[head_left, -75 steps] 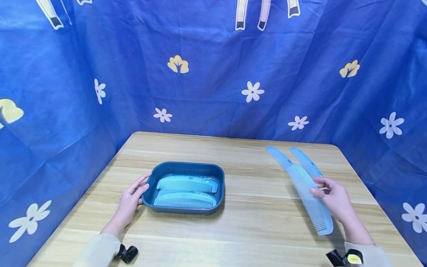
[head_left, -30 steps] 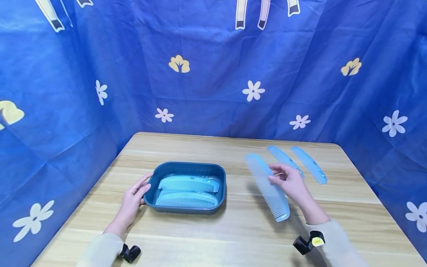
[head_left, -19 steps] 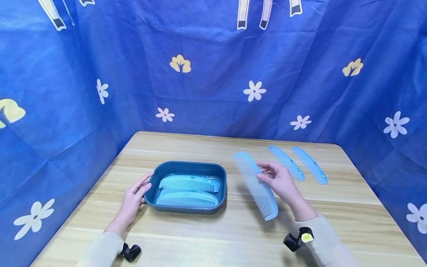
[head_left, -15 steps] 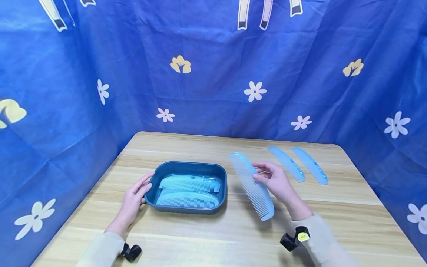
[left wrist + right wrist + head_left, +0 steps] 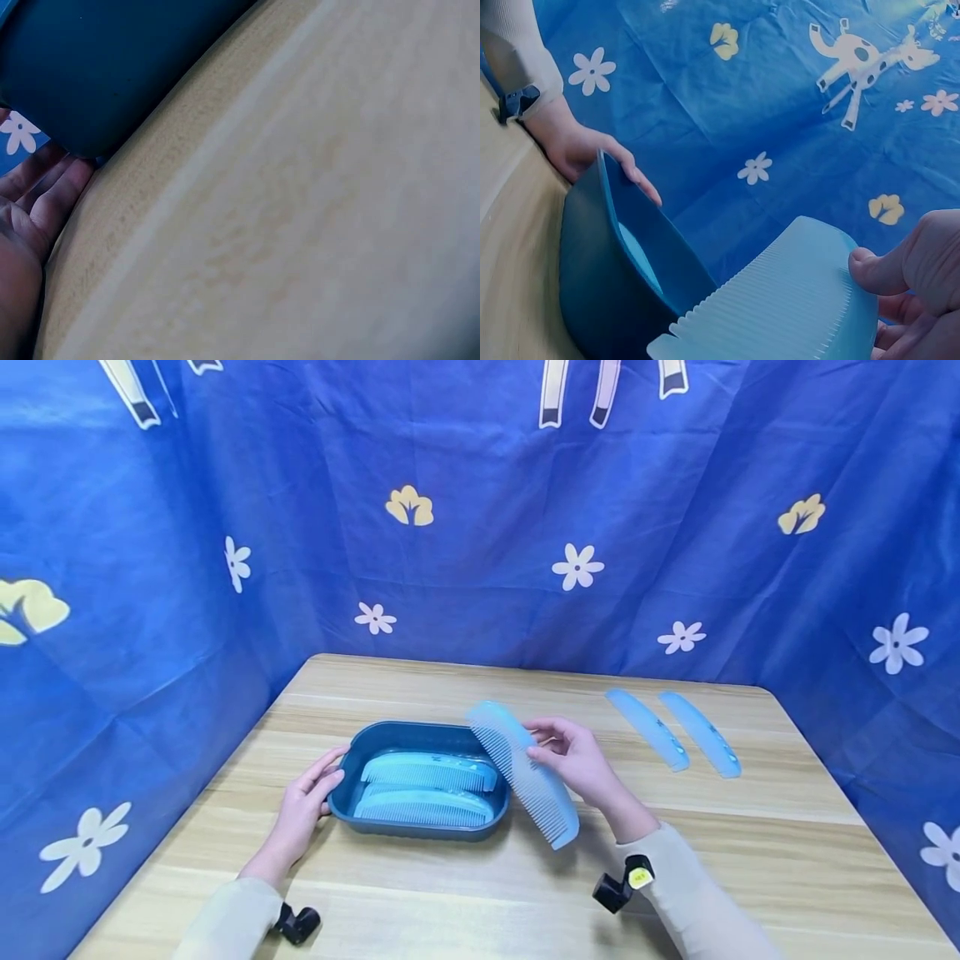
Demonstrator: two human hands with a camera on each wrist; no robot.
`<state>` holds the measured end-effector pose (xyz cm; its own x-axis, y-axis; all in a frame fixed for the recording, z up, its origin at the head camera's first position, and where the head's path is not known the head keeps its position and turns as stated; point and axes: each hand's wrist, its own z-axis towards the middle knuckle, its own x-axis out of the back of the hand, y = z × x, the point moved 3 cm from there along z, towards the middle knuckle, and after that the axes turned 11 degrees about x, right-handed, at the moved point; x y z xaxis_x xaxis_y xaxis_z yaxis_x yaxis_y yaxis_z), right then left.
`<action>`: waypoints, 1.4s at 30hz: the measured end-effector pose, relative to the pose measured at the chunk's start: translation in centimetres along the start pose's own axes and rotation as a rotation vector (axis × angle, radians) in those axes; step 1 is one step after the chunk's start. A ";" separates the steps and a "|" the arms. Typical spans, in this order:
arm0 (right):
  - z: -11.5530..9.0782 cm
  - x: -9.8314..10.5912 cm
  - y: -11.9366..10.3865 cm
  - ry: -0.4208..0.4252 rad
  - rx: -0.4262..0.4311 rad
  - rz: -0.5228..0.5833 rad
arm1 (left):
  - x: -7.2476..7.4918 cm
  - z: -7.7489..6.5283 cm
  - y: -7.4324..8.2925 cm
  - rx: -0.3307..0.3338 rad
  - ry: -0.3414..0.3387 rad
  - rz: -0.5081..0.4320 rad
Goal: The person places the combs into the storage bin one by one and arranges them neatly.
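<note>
In the head view my right hand (image 5: 573, 760) pinches a light blue comb (image 5: 525, 768) by its smooth back, thumb on the near face. The comb is tilted, its upper end over the right rim of a dark blue plastic basin (image 5: 420, 832) and its lower end above the table. Inside the basin lie light blue combs (image 5: 427, 772), at least two, teeth toward me. My left hand (image 5: 303, 802) grips the basin's left end, thumb at the rim and fingers around the outside. In the left wrist view, fingers (image 5: 64, 196) touch the basin's lower corner.
Two more light blue combs, a left one (image 5: 647, 727) and a right one (image 5: 701, 732), lie side by side at the table's back right. The wooden table (image 5: 420, 902) is bounded by a blue patterned cloth (image 5: 480, 527) at the back and both sides.
My right hand has carried the comb leftward from the table's right side to the basin's right rim. My left hand and the basin have stayed in place.
</note>
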<state>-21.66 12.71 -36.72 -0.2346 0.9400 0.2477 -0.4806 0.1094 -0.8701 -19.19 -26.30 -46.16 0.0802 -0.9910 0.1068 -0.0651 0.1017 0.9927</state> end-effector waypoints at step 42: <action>5.0 -9.9 2.8 -0.160 0.063 0.058 | -0.1 -0.1 -0.2 0.014 0.012 0.008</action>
<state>-24.91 2.10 -39.44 -0.3930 0.8801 0.2666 -0.5127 0.0310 -0.8580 -19.10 -26.26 -46.39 0.0910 -0.9891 0.1157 -0.0794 0.1086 0.9909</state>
